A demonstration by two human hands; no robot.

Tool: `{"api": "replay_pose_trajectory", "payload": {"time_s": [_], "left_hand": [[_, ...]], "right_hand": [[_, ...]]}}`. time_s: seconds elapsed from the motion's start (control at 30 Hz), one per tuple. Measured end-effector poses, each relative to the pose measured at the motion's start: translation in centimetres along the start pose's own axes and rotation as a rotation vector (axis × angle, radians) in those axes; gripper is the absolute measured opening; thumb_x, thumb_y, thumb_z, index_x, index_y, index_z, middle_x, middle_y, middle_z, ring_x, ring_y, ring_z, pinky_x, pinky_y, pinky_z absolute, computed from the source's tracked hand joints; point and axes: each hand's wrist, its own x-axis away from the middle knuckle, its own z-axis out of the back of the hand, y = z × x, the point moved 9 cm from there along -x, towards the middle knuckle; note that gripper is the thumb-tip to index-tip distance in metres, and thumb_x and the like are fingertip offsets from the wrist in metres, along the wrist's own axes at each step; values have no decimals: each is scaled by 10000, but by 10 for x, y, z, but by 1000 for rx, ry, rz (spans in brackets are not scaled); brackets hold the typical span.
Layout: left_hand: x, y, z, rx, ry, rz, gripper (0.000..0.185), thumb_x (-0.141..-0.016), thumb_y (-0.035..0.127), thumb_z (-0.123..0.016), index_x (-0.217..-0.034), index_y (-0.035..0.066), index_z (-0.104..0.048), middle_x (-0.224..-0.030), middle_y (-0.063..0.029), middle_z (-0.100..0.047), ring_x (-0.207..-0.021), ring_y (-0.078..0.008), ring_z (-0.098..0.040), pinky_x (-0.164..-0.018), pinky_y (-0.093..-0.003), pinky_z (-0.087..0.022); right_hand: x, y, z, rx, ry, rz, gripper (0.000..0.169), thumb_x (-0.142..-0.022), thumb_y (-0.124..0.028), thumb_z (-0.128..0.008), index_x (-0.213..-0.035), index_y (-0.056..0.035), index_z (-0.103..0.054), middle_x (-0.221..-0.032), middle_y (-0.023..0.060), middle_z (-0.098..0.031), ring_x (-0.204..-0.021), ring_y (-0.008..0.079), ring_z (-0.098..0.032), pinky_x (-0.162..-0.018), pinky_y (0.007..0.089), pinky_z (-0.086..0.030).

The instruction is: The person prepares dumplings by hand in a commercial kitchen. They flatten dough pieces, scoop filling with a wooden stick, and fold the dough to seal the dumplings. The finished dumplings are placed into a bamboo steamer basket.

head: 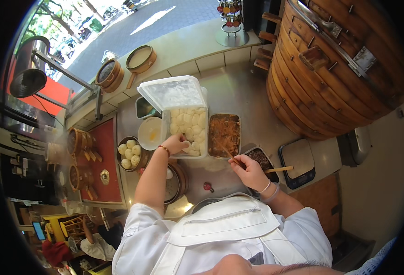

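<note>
My left hand [176, 144] reaches over the front of an open plastic box [204, 137] full of white dough pieces [188, 120], its fingers on one pale piece [187, 146]. In my right hand [250, 172] is a thin wooden stick [230, 153], whose far end reaches into a tray of shredded orange-brown filling [224, 130]. A second tray, with dark chopped filling [258, 156], lies beside that hand, a light wooden handle [279, 169] across it. Left of my left hand, a round steamer [119, 161] holds several white buns [129, 153], near a pale bowl [150, 132].
Tall stacked wooden steamers [312, 79] rise at the right, behind a digital kitchen scale [296, 163]. A round steamer [184, 182] stands near my left forearm. A small red object [207, 186] lies before me. Two more steamers [109, 75] sit on the ledge. A person [98, 245] is at lower left.
</note>
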Motion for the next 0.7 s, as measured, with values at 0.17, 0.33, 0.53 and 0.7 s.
{"api": "replay_pose_trajectory", "payload": {"time_s": [0.17,0.33,0.53,0.7], "left_hand": [[12,-20,15,416,-15,163,346,-896,119,-590,-1188,-59,-539,-1041,-106,-583,-844,-173,-613,-678,-280,-556],[25,-13,23,941,36,61,268,-919,113,-579,-1150,-19,-555,-1072,-111,-595,-843,-195,-596,-768,-317,-544],[61,54,-5,1482,-253,-369,233,-937,109,-536,-1146,9,-556,-1091,-128,-611,-924,-242,-609,-893,-369,-518],[101,74,-74,1441,-402,-313,183,-932,109,-558,-1096,28,-558,-1146,-175,-610,-1113,-309,-588,-982,-436,-484]], "right_hand": [[4,-2,4,12,0,-35,210,-907,-129,-629,-1057,18,-620,-983,114,-681,-904,158,-636,-787,272,-494],[7,1,-3,12,-12,-44,232,-910,-133,-629,-1076,27,-609,-1020,116,-680,-943,156,-637,-804,269,-493],[-1,-10,3,257,80,139,276,-898,-95,-580,-1138,41,-583,-1013,178,-652,-917,279,-643,-811,337,-502],[-28,-10,0,874,-36,104,335,-856,-60,-534,-1177,21,-580,-994,218,-628,-899,359,-626,-809,411,-512]]}}
